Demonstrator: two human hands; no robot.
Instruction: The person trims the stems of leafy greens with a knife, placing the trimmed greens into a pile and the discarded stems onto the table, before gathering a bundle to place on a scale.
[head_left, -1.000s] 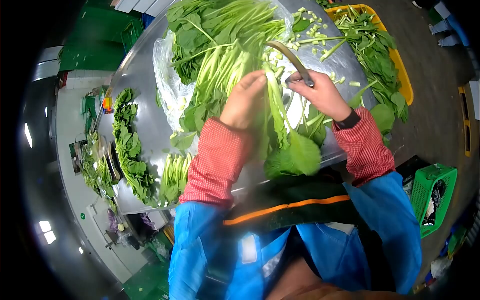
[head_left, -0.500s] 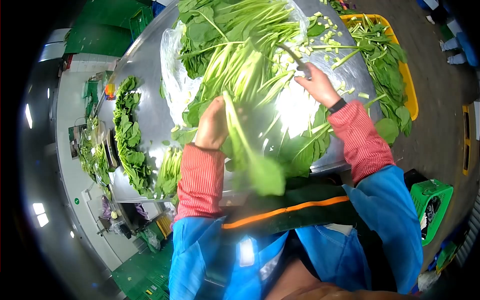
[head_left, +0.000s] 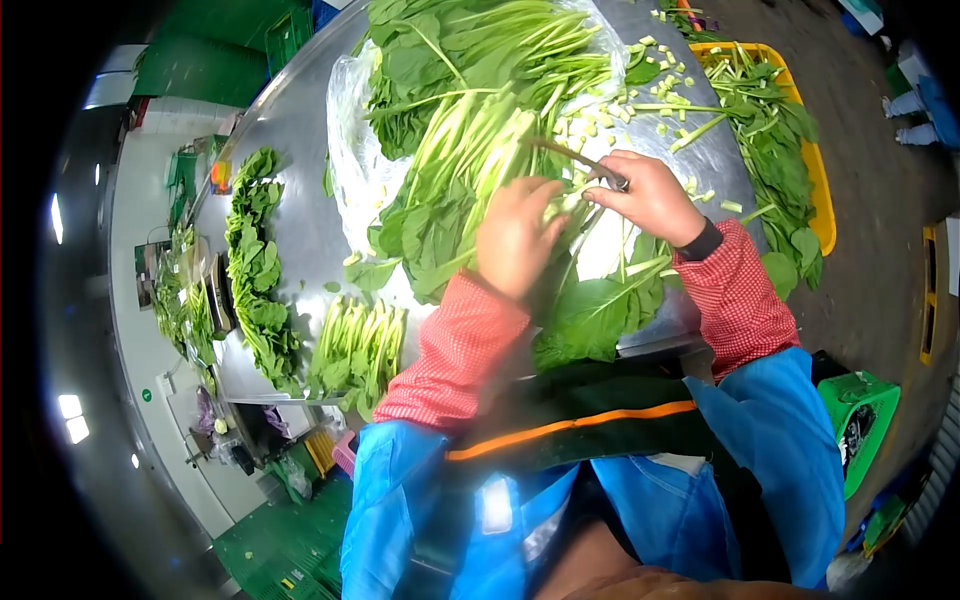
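Observation:
My right hand [head_left: 655, 197] is closed around the handle of a knife [head_left: 572, 153], its thin blade pointing left over the greens. Just left of it, my left hand [head_left: 515, 235] grips a leafy green stalk, and the pale stalk end [head_left: 575, 198] shows between the two hands. Motion blurs the left fingers and the leaf below them. Beyond both hands lies a big heap of leafy greens [head_left: 465, 140], partly on a clear plastic bag [head_left: 350, 150]. Loose leaves [head_left: 590, 325] lie at the table edge below my hands.
Cut stalk pieces [head_left: 590, 120] are scattered on the metal table [head_left: 300, 110]. A trimmed bunch [head_left: 355, 345] and a row of greens [head_left: 255, 270] lie at left. To the right are a yellow crate [head_left: 822, 190] of leaves and a green basket [head_left: 870, 420] on the floor.
My left hand has moved right with the stalk, up to the knife. The knife blade has swung down and left toward it. The bunch at lower left shows more fully.

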